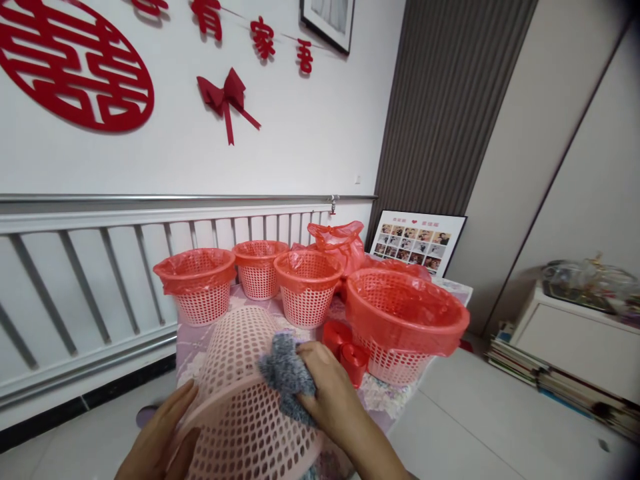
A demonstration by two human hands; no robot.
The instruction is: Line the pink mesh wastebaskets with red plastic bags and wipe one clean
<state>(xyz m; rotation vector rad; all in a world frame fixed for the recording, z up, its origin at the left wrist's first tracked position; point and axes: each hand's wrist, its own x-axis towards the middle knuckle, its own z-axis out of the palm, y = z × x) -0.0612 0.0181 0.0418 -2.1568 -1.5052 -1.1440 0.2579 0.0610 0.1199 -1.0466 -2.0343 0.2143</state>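
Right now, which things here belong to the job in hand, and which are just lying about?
In the job:
- pink basket, in the left hand
- grey cloth, in the right hand
- probably lined baskets, red rolls

Likely just about:
- photo board
- books
- red bow

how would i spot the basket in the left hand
Find the table by the radiator. At its near side, the left hand holds a tipped pink basket. The other four baskets have red bags inside; this one has none.
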